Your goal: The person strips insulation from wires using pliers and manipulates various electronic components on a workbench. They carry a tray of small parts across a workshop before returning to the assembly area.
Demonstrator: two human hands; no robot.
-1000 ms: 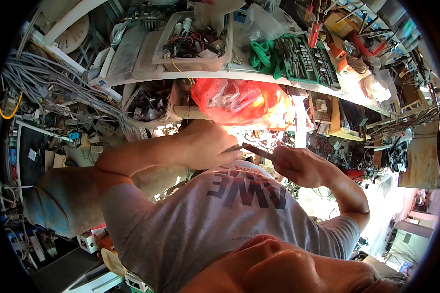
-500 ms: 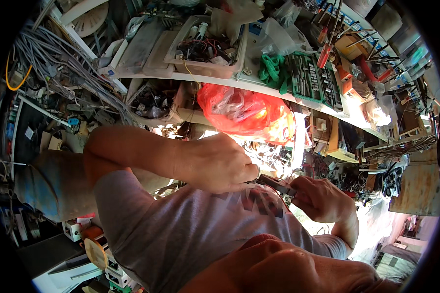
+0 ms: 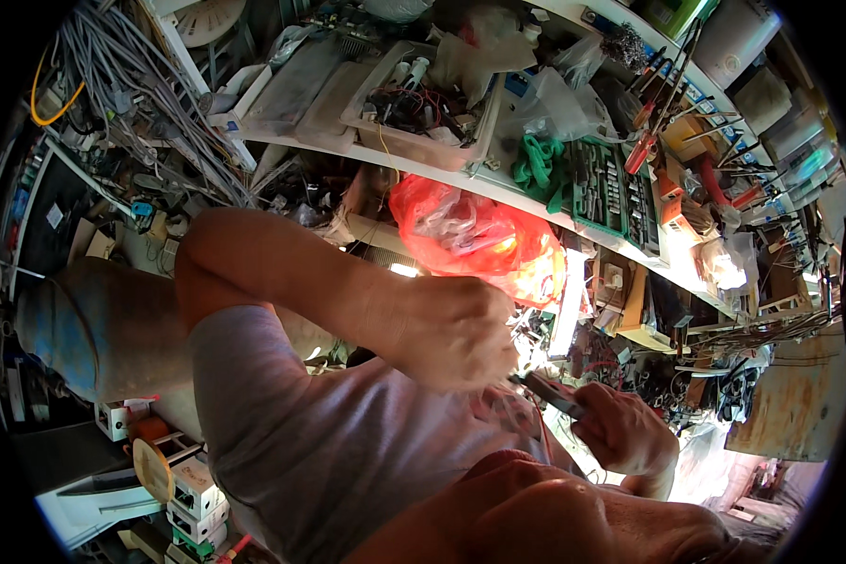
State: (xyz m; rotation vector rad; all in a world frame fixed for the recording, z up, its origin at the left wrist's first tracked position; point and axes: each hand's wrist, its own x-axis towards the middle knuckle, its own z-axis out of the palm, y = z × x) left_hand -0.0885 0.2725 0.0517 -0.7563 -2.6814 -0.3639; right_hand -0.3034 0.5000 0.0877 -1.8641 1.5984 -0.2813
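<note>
- I am watching the left hand (image 3: 456,334) curling into a closed grip over one end of a dark slim tool (image 3: 553,393); the fingers are folding over it, so I cannot tell how much of the tool is lying inside.
- The right hand (image 3: 625,434) is closing around the tool's other end, just beside and below the left grip, its fingers wrapping tight with no gap showing.
- The tool is spanning the short space between the two grips, tilting down toward the right one, in front of the grey shirt (image 3: 348,442).
- Judging by its look, it is stiff, probably metal, narrow and light enough for one hand; I am guessing it could turn slippery where bare, so holding near the ends, as both grips are doing, seems sound.
- What exactly sits at the left grip's end is hidden behind the knuckles.
- Above and beyond the left grip, a red plastic bag (image 3: 470,240) is hanging under a crowded shelf (image 3: 536,202).
- Farther up and right of both grips, a green socket set case (image 3: 611,193) is lying open on that shelf, with grey cables (image 3: 150,113) trailing far to the left.
</note>
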